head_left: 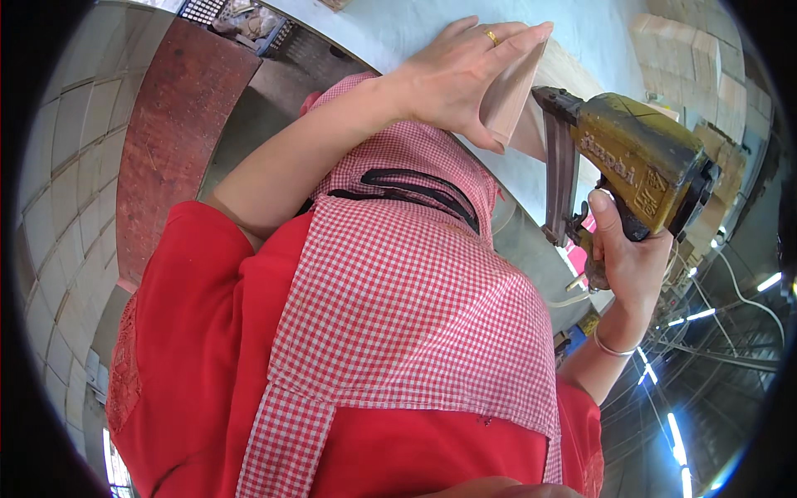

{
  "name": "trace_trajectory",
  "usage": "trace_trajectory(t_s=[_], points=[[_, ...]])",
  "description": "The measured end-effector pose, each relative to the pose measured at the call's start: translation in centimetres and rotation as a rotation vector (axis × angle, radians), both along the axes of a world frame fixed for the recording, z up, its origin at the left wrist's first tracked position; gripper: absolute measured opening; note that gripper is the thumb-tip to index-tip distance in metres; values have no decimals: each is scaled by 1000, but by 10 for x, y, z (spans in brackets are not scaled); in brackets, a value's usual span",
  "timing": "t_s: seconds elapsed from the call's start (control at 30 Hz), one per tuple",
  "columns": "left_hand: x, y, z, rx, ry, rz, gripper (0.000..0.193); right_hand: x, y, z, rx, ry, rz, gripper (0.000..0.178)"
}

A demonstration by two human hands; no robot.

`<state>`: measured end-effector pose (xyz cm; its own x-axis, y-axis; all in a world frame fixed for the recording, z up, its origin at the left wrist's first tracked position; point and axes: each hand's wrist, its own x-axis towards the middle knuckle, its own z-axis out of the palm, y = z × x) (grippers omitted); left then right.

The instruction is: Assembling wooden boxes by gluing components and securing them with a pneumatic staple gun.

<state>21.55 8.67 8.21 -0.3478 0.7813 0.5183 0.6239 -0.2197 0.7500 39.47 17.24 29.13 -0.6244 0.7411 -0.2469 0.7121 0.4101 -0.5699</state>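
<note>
My left hand (461, 75) grips a pale wooden piece (512, 98), which looks like a small box or joined boards, over the worktable's edge. Its thumb and fingers span opposite ends of the near board. On the right, my right hand (627, 253) is wrapped round the handle of a nail gun (635, 153) with a worn yellow-green body and a dark magazine. The gun's nose points left, close to the wooden piece's right side. Whether the nose touches the wood I cannot tell. The far side of the piece is partly hidden behind the near board.
The light bluish worktable (374, 29) runs across the top. Stacks of pale wooden pieces (677, 70) stand at the upper right. A dark crate of scraps (249, 25) and a worn red board (178, 133) lie at the upper left. Hoses or cables hang at the right.
</note>
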Motion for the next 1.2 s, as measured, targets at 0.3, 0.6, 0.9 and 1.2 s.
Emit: trace_trajectory(t_s=[0.3,0.6,0.9,1.2], points=[[0,0,-3,-7,19,-7,133,-5,4,7,-24,-66,-66,25],[-5,2,-4,-76,51,-40,138,112,58,1,143,107,-414,26],[-10,-6,44,-245,-682,-77,113,302,118,-79,454,-110,-417,35],[-8,-47,52,-59,-2057,-711,92,359,140,-131,666,-688,-575,57]])
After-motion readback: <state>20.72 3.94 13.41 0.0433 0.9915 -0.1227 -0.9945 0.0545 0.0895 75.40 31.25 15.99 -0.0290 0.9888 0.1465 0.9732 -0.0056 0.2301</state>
